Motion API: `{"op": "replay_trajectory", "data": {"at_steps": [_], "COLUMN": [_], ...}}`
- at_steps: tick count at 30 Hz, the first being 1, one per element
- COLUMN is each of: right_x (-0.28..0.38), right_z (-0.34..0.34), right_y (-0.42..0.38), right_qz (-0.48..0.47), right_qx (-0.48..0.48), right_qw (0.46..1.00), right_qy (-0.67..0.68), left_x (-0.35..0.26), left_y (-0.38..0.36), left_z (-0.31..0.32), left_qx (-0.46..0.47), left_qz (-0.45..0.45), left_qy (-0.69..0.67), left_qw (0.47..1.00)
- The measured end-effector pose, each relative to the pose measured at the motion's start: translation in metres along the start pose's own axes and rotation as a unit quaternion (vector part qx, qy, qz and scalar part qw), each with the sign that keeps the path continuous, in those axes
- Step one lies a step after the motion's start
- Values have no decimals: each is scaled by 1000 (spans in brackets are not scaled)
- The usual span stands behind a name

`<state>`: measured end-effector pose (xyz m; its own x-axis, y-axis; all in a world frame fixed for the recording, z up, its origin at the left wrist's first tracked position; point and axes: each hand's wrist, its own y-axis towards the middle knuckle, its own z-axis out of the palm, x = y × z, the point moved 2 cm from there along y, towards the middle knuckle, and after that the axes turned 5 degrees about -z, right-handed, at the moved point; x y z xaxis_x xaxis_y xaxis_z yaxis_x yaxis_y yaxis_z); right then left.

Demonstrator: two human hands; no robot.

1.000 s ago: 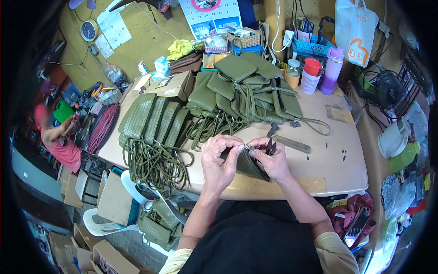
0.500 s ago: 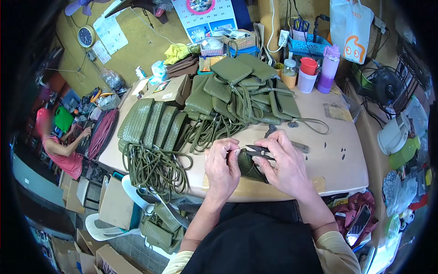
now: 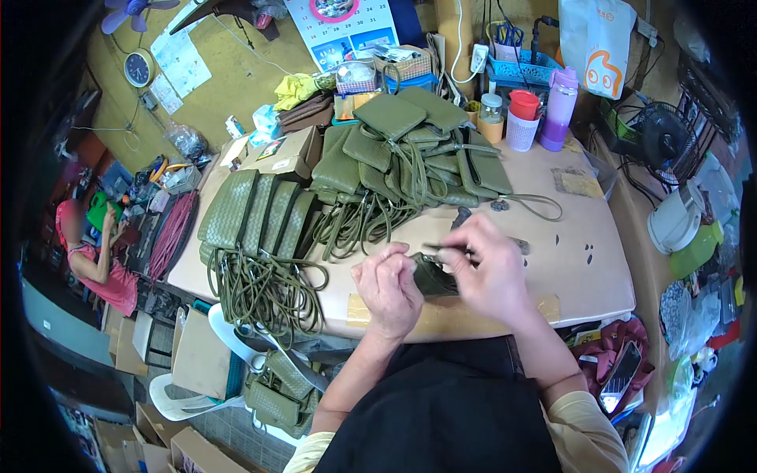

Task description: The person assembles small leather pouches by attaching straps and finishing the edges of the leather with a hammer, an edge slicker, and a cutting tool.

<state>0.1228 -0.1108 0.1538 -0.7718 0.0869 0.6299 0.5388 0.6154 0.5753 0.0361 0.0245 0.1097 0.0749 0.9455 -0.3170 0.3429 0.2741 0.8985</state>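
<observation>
Left hand: the left hand (image 3: pixel 389 288) is curling into a loose fist over the near edge of the surface, knuckles facing up, fingers tucked tight in a closed grip.
Right hand: the right hand (image 3: pixel 490 272) is hovering just beside the left, motion-blurred, fingers reaching toward it and pinching together at the tips.
Wrists: both are bending inward, bringing the hands close together.
Forearms: both are rising bare from the lap, converging in a narrow V.
Sleeves: pale short sleeves are showing at the elbows.

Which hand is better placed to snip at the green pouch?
Probably right. The right hand holds the snips over the green pouch; the left hand grips the pouch's edge.
</observation>
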Motion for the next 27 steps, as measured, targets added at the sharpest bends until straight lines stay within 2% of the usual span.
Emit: {"op": "replay_trajectory", "data": {"at_steps": [1, 3, 4, 5, 7, 9, 11, 12, 13, 14, 15, 16, 17, 18, 19, 20, 21, 22, 23, 25, 26, 27], "right_x": [-10, -30, -28, -27, -41, -52, -73, -85, -95, -108, -117, -119, -117, -114, -113, -111, -111, -115, -113, -101, -103, -110], "right_z": [8, 22, 30, 37, 55, 60, 62, 60, 54, 45, 37, 30, 17, 5, -2, -9, -13, -7, 0, 26, 40, 57], "right_y": [0, 0, -7, -9, -22, -28, -38, -45, -50, -57, -64, -69, -71, -71, -70, -70, -70, -74, -75, -75, -78, -83], "right_qz": [0, 26, 83, 97, 137, 185, 237, 263, 267, 250, 220, 226, 203, 172, 177, 196, 212, 189, 191, 190, 192, 185], "right_qx": [0, -69, -30, 54, 43, 60, 159, 174, 174, 201, 221, 226, 150, 68, 70, 17, -35, -26, -23, 68, 69, 73], "right_qw": [1000, 960, 925, 923, 882, 869, 826, 848, 846, 923, 950, 947, 956, 940, 939, 952, 960, 979, 979, 978, 977, 978], "right_qy": [-1, 269, 369, 368, 449, 455, 486, 426, 428, 211, -19, -18, -153, -286, -286, -234, -179, -70, -68, 58, 57, 60], "left_x": [4, 13, 13, 7, -4, 0, 27, 45, 58, 59, 72, 91, 100, 98, 95, 109, 115, 115, 110, 80, 67, 50], "left_y": [4, 12, 17, 26, 47, 55, 35, 9, -12, -23, -43, -64, -76, -67, -61, -67, -74, -75, -76, -81, -86, -86], "left_z": [-1, -1, -1, -4, -8, -3, 23, 41, 58, 65, 72, 79, 77, 62, 45, 37, 24, 11, 0, 1, 2, 5], "left_qx": [-1, 48, 51, 54, 195, 300, 396, 400, 404, 454, 460, 328, 186, 115, 85, 56, 50, 107, 164, 244, 309, 331], "left_qz": [0, -11, -41, -42, -110, -118, -140, -151, -158, -243, -248, -173, -92, -144, -238, -315, -445, -476, -505, -417, -366, -375], "left_qy": [-1, -20, -49, -49, -24, 17, 2, -33, -68, -59, -60, -47, -32, -48, -51, -82, -233, -213, -193, -229, -210, -271], "left_qw": [1000, 999, 997, 997, 974, 946, 908, 903, 898, 855, 851, 928, 978, 982, 966, 944, 863, 846, 825, 845, 853, 823]}}
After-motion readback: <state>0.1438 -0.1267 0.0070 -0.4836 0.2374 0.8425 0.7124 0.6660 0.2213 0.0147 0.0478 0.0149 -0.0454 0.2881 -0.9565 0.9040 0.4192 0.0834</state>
